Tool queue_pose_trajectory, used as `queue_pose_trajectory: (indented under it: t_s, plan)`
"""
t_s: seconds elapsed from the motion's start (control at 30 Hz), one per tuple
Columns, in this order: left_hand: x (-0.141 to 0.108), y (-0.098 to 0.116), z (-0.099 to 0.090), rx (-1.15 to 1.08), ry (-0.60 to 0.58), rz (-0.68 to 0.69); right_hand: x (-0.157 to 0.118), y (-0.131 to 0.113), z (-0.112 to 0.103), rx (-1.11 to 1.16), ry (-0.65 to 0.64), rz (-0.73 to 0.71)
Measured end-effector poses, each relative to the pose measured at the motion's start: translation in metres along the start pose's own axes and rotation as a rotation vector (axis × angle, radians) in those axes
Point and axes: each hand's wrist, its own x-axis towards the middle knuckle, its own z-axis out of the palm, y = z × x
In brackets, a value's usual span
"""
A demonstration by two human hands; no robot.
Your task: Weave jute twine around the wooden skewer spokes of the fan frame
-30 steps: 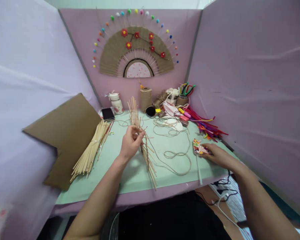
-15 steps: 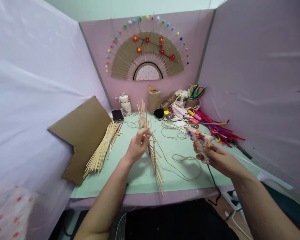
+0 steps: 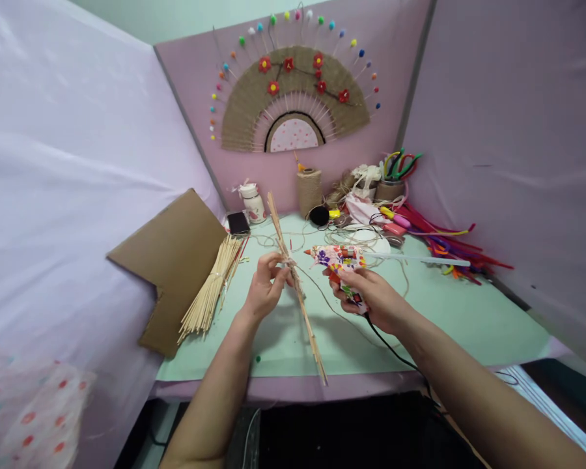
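My left hand (image 3: 268, 281) pinches a row of thin wooden sticks (image 3: 303, 312) near its middle, where twine is wound across them. The sticks are seen nearly edge-on and slant above the table. From that crossing a loose strand of twine (image 3: 326, 298) trails down to the right. My right hand (image 3: 366, 292) is wrapped round a flower-patterned hot glue gun (image 3: 339, 257). Its orange nozzle points left at the sticks, a short gap away. A long clear glue stick (image 3: 415, 259) juts out of its back, and a black cord hangs from the handle.
At left lie a tied bundle of sticks (image 3: 212, 283) and a bent cardboard sheet (image 3: 168, 254). Along the back stand a white bottle (image 3: 252, 203), a twine spool (image 3: 310, 193) and a pot of scissors (image 3: 390, 189). Pipe cleaners (image 3: 449, 238) lie at right. A decorated fan (image 3: 254, 107) hangs behind.
The glue gun has swung left and turned, so its nozzle now faces the sticks. My left hand has tilted the sticks from a fanned view to nearly edge-on. The camera view has shifted slightly.
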Motion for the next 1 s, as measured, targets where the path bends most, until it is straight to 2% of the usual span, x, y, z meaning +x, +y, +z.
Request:
queue_pose_trajectory:
  t_s: [0.17, 0.3, 0.37, 0.47, 0.6, 0.7, 0.83, 1.0]
  plan:
    - [0.002, 0.011, 0.000, 0.081, -0.014, -0.070, 0.020, 0.007, 0.006, -0.148, 0.124, -0.139]
    - [-0.001, 0.016, 0.000, 0.094, -0.001, -0.099, 0.029, 0.016, 0.021, -0.132, 0.049, -0.128]
    - [-0.003, 0.019, 0.002, 0.071, 0.025, -0.085, 0.028, 0.020, 0.029, -0.108, 0.011, -0.111]
    - [-0.005, 0.026, 0.004, 0.037, 0.088, -0.098, 0.021, 0.021, 0.039, -0.117, 0.024, -0.140]
    - [-0.003, 0.041, 0.007, -0.020, 0.155, -0.205, 0.008, 0.018, 0.053, -0.153, 0.041, -0.226]
    - [-0.001, 0.053, 0.007, -0.017, 0.197, -0.310, 0.002, 0.018, 0.062, -0.194, 0.036, -0.225]
    - [0.001, 0.061, 0.006, 0.051, 0.280, -0.402, 0.002, 0.022, 0.064, -0.165, 0.016, -0.214]
    - [-0.002, 0.062, 0.012, 0.008, 0.346, -0.392, 0.007, 0.028, 0.057, -0.065, -0.021, -0.223]
